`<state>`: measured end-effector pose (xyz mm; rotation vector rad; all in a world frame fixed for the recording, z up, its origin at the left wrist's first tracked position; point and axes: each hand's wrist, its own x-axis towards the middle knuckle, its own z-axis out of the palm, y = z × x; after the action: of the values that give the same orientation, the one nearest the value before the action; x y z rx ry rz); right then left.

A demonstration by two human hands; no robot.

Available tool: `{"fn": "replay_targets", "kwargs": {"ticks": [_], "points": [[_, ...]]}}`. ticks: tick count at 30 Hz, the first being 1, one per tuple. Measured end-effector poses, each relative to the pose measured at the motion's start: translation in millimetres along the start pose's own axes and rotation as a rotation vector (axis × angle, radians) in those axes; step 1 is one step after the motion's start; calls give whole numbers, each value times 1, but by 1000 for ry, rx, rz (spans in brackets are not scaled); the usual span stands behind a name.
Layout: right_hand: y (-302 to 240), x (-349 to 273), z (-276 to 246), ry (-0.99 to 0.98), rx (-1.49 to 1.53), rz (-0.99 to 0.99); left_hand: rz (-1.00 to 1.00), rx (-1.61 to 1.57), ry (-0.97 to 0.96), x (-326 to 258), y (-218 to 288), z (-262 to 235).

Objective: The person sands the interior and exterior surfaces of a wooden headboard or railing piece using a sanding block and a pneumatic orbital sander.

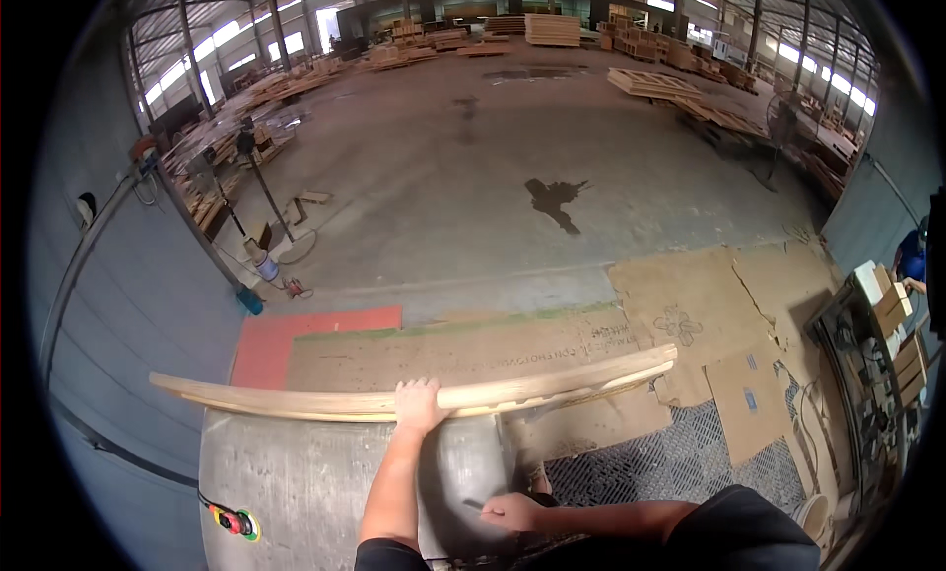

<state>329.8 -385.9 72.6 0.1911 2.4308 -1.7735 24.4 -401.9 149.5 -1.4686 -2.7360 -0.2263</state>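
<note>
Two long, pale wooden strips (552, 387) lie side by side along the far edge of a grey worktable (296, 463), their right ends reaching out past it. My left hand (421, 405) is wrapped over the strips near their middle. Lower down, by the table's right end, my right hand (512, 512) is closed around a small, dark, thin object (473, 503), whose kind I cannot make out. At the table's left lies a red and black sander (234, 522) with a green and yellow edge.
Cardboard sheets (729, 295) and a red sheet (315, 330) cover the floor beyond the table. A dark patterned mat (680, 453) lies to the right. At far right stands a shelf (857, 364), near a person in blue (912, 261). Timber stacks (552, 29) stand far back.
</note>
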Motion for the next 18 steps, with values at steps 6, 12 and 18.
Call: {"fn": "replay_targets", "kwargs": {"ticks": [6, 12, 18], "points": [[-11, 47, 33, -43, -110, -100, 64, -92, -36, -7, -15, -19], [-113, 60, 104, -393, -68, -253, -39, -270, -59, -17, -44, -21], [-87, 29, 113, -958, -690, -203, -24, -282, 71, -14, -39, -8]]}}
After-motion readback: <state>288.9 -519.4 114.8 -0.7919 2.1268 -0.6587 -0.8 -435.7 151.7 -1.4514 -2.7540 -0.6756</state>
